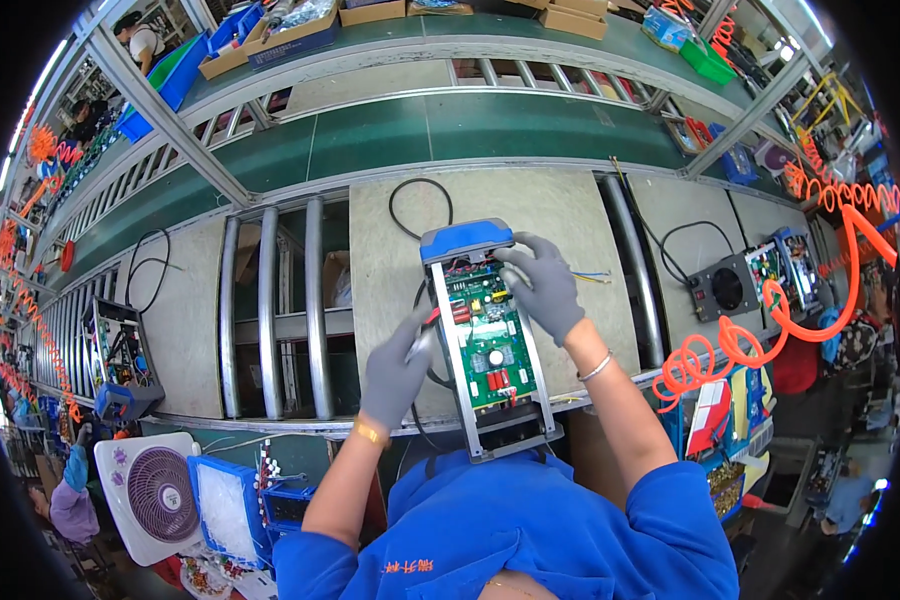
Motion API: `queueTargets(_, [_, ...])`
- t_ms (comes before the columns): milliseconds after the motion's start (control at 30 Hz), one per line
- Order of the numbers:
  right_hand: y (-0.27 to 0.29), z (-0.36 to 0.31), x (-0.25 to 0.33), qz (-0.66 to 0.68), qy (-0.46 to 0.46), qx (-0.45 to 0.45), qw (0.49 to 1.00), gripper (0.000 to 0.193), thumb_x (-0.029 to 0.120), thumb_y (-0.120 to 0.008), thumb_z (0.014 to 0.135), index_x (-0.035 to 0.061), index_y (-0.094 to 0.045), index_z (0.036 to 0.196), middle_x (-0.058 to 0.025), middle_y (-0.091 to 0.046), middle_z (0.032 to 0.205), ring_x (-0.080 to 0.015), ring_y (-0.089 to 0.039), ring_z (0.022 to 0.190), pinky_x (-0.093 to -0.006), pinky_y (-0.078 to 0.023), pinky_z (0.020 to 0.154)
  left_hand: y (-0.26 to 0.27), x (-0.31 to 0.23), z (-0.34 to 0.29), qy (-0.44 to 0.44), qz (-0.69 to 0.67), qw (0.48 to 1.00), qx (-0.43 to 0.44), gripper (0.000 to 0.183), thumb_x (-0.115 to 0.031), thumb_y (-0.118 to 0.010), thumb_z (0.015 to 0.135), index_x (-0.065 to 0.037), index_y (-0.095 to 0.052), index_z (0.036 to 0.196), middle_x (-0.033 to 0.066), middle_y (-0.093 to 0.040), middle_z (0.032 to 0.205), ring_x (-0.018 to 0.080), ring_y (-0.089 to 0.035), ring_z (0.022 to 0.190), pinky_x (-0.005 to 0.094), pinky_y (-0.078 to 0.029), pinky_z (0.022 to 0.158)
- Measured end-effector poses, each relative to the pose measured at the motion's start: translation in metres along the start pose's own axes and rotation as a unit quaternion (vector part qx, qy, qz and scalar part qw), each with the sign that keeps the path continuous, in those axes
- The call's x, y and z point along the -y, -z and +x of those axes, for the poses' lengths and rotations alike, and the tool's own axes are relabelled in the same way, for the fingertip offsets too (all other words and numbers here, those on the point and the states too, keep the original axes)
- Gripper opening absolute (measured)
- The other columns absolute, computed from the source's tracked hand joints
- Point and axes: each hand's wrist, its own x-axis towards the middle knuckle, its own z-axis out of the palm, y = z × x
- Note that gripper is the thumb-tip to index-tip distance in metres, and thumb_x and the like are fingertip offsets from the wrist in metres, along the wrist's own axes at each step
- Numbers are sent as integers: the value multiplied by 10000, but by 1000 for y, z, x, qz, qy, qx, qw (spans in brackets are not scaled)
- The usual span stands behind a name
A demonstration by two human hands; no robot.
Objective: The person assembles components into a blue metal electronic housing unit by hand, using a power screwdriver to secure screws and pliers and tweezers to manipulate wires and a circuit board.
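Note:
An open electronic device (495, 345) lies lengthwise in front of me, its green circuit board showing between two silver side rails. A blue end cover (467, 238) closes its far end. My left hand (394, 375), in a grey glove, is closed beside the left rail; a small red piece shows at its fingertips, too little to name. Over the far right corner, just below the cover, my gloved right hand (548, 285) bends its fingers in toward the wires. What those fingertips pinch is hidden. A black cable (395, 205) loops out behind the device.
The device rests on a pale board (585, 210) on a roller conveyor (315, 300). Similar units stand at left (120, 350) and right (725, 290). Orange coiled hoses (730, 345) hang at right. A white fan (155, 495) and blue bin (232, 510) sit lower left.

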Motion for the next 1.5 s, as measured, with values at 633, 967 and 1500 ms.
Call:
queueTargets(633, [-22, 4, 10, -82, 50, 7, 995, 228, 239, -768, 801, 332, -753, 1009, -98, -514, 1462, -404, -422, 1392, -525, -366, 1107, -40, -36, 113, 26, 416, 898, 141, 398, -275, -672, 883, -69, -604, 1217, 164, -742, 927, 360, -734, 881, 476, -569, 722])
queueTargets(967, [-25, 32, 6, -115, 195, -30, 973, 137, 242, -711, 785, 264, -725, 919, -27, -599, 1306, -312, -489, 1333, -501, -369, 1136, -34, 5, 130, 10, 58, 991, 124, 284, -302, -608, 938, -37, -693, 992, 172, -697, 786, 314, -687, 695, 433, -506, 648])
queueTargets(1500, [-34, 26, 4, -67, 91, -91, 989, 163, 211, -741, 785, 209, -710, 946, -24, -626, 1244, -284, -542, 1270, -461, -422, 1065, -36, -7, 125, 69, -12, 992, 103, 290, -298, -647, 967, -22, -725, 926, 59, -625, 604, 139, -601, 535, 334, -447, 531])
